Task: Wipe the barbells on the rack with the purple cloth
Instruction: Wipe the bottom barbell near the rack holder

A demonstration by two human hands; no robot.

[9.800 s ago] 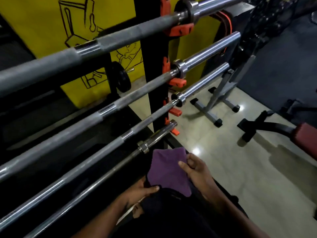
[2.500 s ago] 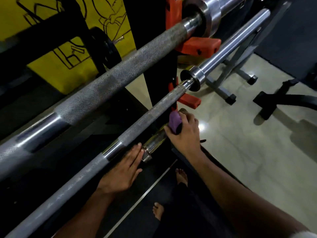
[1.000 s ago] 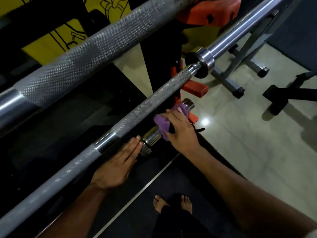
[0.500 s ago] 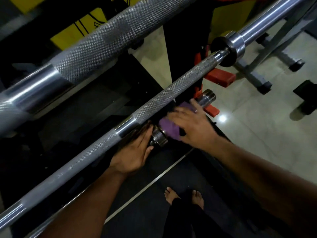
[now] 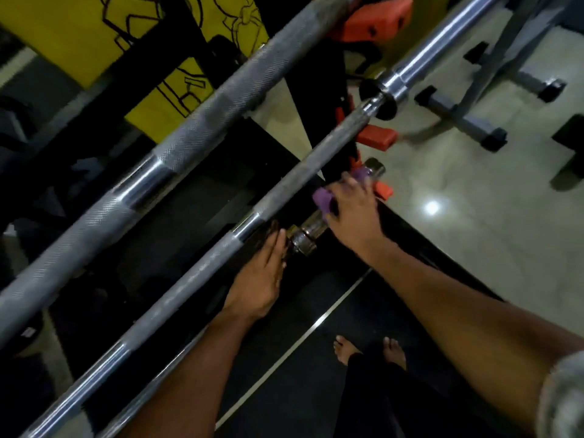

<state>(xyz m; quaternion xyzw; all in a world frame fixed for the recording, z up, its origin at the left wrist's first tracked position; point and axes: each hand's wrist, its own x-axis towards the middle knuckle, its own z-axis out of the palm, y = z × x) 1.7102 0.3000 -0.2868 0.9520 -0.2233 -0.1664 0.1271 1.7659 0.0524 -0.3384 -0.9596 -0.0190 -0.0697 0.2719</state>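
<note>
Steel barbells lie slanted across the black rack (image 5: 319, 90). The lowest, short barbell (image 5: 308, 230) shows only its chrome sleeve, which ends at upper right near an orange hook. My right hand (image 5: 349, 210) wraps the purple cloth (image 5: 322, 199) around that sleeve, close to its outer end; cloth shows between the fingers. My left hand (image 5: 260, 276) lies with straight fingers on the same bar just left of the collar. A longer barbell (image 5: 284, 188) crosses right above both hands and a thick knurled one (image 5: 202, 128) runs higher.
Orange hooks (image 5: 376, 137) stick out of the rack upright. A grey stand (image 5: 467, 118) stands on the pale tiled floor at right. Behind the bars is a yellow wall panel (image 5: 94, 36). My bare feet (image 5: 369, 352) are on a black mat below.
My right hand has slid the cloth along the sleeve toward its outer end, leaving the chrome near the collar bare. The left hand has stayed beside the collar. The view has shifted slightly.
</note>
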